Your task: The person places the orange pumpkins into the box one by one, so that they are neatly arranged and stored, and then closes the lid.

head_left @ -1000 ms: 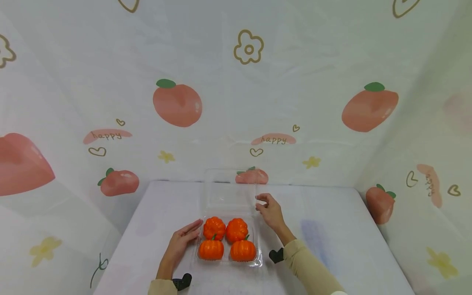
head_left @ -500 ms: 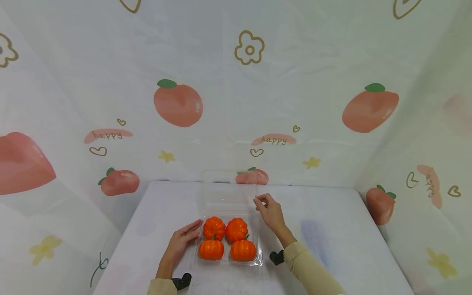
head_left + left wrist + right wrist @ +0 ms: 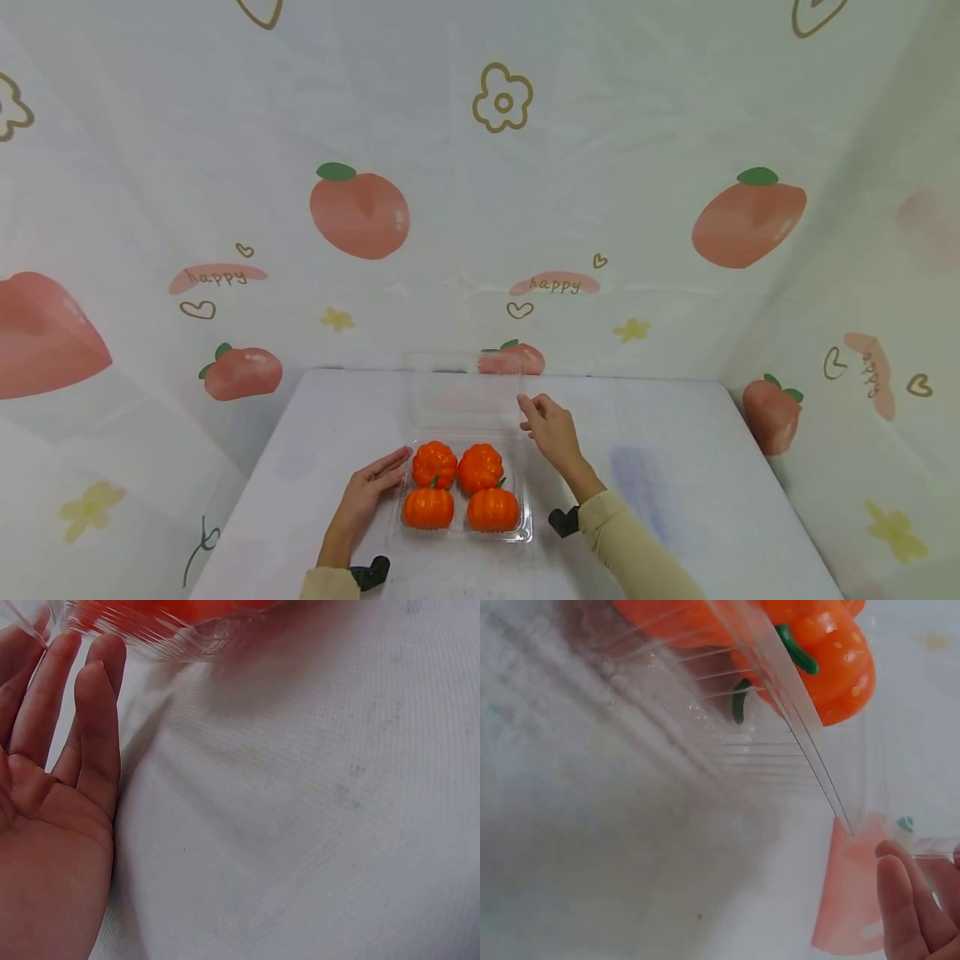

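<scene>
A clear plastic clamshell tray [image 3: 527, 533] sits near the table's front edge and holds several orange toy pumpkins [image 3: 434, 463]. Its clear lid [image 3: 461, 398] stands open at the back. My right hand [image 3: 528, 414] pinches the lid's right edge near its upper corner. The right wrist view shows my fingertips [image 3: 904, 904] under that lid edge [image 3: 795, 720], with a pumpkin [image 3: 829, 660] behind it. My left hand [image 3: 382, 479] lies flat on the table, its straight fingers touching the tray's left side. The same left hand [image 3: 64, 742] meets the tray wall [image 3: 172, 641] in the left wrist view.
The table [image 3: 675, 467] is covered in white cloth. Cloth walls printed with peaches [image 3: 360, 212] close in the back and both sides. Black wrist straps [image 3: 562, 521] show at both sleeves.
The lid's top edge has come slightly lower and towards me, with my right hand's fingers still at its right edge. My left hand and the tray have stayed put.
</scene>
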Demonstrator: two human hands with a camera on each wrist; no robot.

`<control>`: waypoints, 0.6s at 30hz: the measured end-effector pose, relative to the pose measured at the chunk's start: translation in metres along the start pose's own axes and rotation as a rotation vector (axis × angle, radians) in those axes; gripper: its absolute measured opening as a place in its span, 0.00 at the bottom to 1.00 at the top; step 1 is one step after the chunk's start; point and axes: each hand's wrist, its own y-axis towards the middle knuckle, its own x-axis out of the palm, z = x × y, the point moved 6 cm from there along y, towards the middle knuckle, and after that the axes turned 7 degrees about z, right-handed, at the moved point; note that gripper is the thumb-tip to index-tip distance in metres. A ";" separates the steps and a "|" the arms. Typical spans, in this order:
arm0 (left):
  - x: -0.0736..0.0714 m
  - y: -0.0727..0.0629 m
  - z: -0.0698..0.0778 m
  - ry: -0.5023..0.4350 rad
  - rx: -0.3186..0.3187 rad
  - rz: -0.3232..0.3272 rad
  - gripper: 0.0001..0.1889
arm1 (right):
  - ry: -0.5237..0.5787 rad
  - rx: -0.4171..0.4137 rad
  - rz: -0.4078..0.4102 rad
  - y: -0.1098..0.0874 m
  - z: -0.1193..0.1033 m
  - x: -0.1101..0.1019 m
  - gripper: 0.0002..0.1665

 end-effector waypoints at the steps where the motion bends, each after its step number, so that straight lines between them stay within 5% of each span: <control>1: 0.000 0.000 0.000 0.000 -0.001 0.002 0.27 | 0.001 -0.002 0.002 0.001 -0.001 -0.001 0.37; 18: 0.000 0.000 0.001 0.003 0.000 0.005 0.28 | 0.016 -0.019 -0.010 -0.003 -0.002 -0.002 0.38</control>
